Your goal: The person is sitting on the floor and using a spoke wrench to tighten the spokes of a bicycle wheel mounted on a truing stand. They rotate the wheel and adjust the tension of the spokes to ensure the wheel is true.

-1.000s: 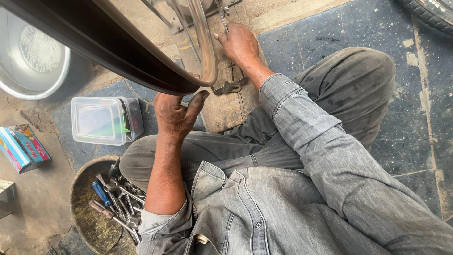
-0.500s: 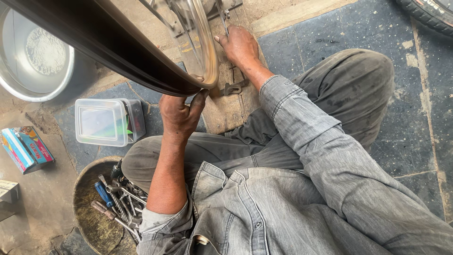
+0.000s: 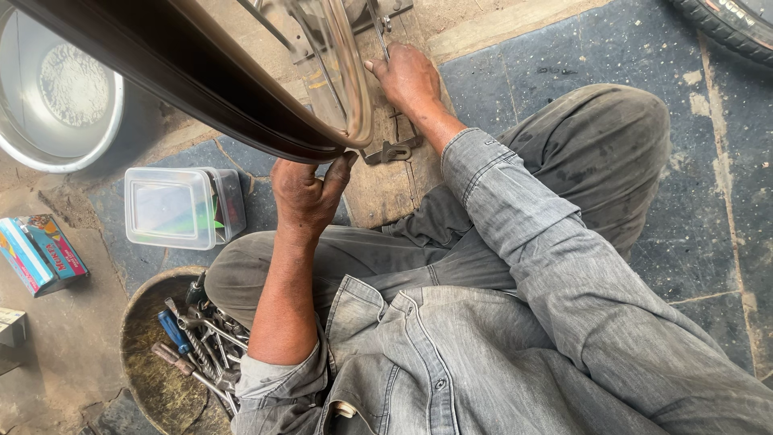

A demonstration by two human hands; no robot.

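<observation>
Two hands work at one bicycle wheel: the left hand (image 3: 306, 193) grips its black tyre (image 3: 185, 84), the right hand (image 3: 407, 76) presses beyond the metal rim (image 3: 354, 89). Left of the wheel lie one steel basin (image 3: 16, 145), one clear plastic box (image 3: 181, 208), one colourful carton (image 3: 40, 254) and one round tool bowl (image 3: 145, 379). A second tyre (image 3: 729, 28) lies far right.

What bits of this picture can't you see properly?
- Left hand, head view: fingertips tucked behind the black tyre.
- Right hand: fingers partly hidden by the metal rim and spokes.
- Wheel: cut off by the top edge.
- Tools in the round pan: jumbled, too small to tell apart.
- Clear plastic box: contents blurred by its lid.
</observation>
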